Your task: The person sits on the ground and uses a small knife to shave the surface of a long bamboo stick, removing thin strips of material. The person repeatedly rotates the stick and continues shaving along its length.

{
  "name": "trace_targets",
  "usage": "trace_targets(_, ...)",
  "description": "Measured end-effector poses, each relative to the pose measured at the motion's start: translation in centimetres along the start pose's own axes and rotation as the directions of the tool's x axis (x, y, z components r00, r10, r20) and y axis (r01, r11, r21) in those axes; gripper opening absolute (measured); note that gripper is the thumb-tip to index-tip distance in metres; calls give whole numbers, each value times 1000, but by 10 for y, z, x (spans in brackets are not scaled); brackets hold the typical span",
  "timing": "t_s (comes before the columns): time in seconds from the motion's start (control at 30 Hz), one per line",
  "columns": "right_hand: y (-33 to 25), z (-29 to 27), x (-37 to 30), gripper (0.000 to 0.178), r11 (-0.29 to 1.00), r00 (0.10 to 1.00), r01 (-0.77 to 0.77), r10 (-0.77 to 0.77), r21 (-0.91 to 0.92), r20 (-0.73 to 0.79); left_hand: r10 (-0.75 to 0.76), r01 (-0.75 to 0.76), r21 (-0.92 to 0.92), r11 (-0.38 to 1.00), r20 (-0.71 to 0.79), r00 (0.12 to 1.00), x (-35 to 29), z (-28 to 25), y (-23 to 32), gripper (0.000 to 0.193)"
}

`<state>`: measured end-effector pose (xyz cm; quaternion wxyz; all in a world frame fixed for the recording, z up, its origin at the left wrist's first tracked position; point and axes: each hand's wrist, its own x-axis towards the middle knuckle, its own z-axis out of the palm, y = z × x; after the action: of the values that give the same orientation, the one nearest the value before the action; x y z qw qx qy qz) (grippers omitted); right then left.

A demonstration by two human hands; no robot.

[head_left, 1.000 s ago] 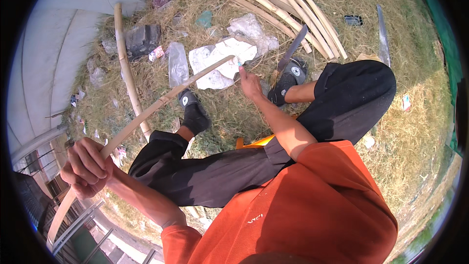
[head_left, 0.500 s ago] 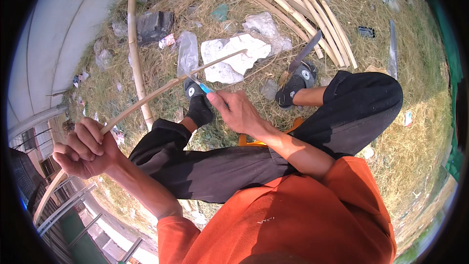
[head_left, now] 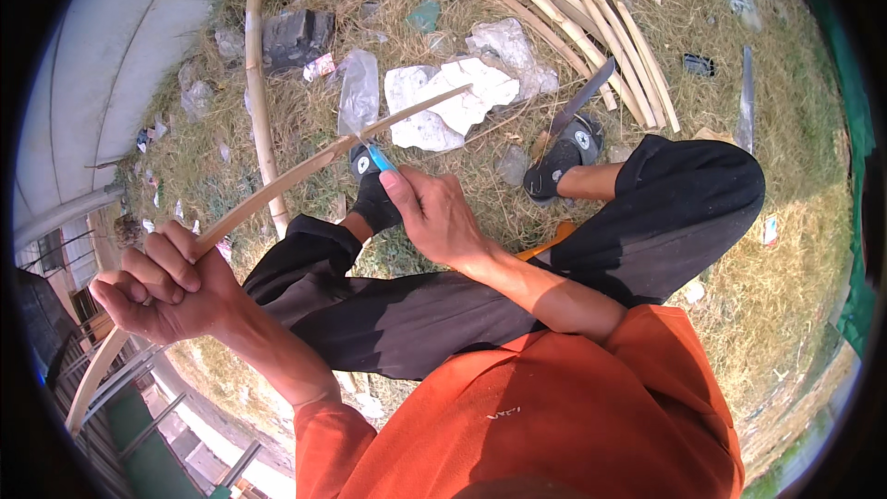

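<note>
Closed around a long bamboo strip (head_left: pixel 277 187), my left hand (head_left: pixel 171 286) is at the left. The strip slants from the lower left up to the right, its far tip over a white rock (head_left: pixel 462 106). My right hand (head_left: pixel 443 217) is shut on a knife with a blue handle (head_left: pixel 380 158). Its small blade meets the strip near the middle; the strip partly hides the blade. Behind that spot, a clear plastic bag (head_left: pixel 358 92) stands on the grass.
Several split bamboo strips (head_left: pixel 564 9) lie at the far right. A large blade (head_left: pixel 582 97) leans by my right shoe (head_left: pixel 564 162); another long blade (head_left: pixel 745 102) lies farther right. A bamboo pole (head_left: pixel 260 102) lies at the left, beside a dark block (head_left: pixel 297 39).
The strip now shows more of its broad face, as if turned slightly. Both hands have shifted a little left, and the blade still rests at the strip.
</note>
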<state>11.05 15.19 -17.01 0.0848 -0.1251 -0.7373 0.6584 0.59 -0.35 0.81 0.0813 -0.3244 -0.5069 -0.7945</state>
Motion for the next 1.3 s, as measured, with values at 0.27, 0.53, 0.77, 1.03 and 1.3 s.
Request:
trace_targets(0.27, 17, 9, 7, 45, 994, 998, -57, 53, -93, -40, 6, 13, 120, 993, -158, 987, -3, 12, -2, 39)
trace_targets(0.53, 42, 12, 16, 44, 972, 997, -31, 13, -232, -80, 34, 52, 259, 964, -319, 947, -9, 34, -1, 36)
trace_targets(0.77, 20, 10, 8, 41, 989, 997, 73, -76, -129, -22, 34, 78, 319, 945, -331, 943, -17, 37, 2, 33)
trace_targets(1.03, 44, 21, 20, 36, 952, 967, 173, -212, -252, -139, 84, 74, 371, 926, -393, 915, -10, 38, 1, 33)
trace_targets(1.3, 90, -14, 9, 54, 913, 924, -306, 218, -269, -313, 208, 15, 444, 896, -449, 869, 3, 66, -7, 34)
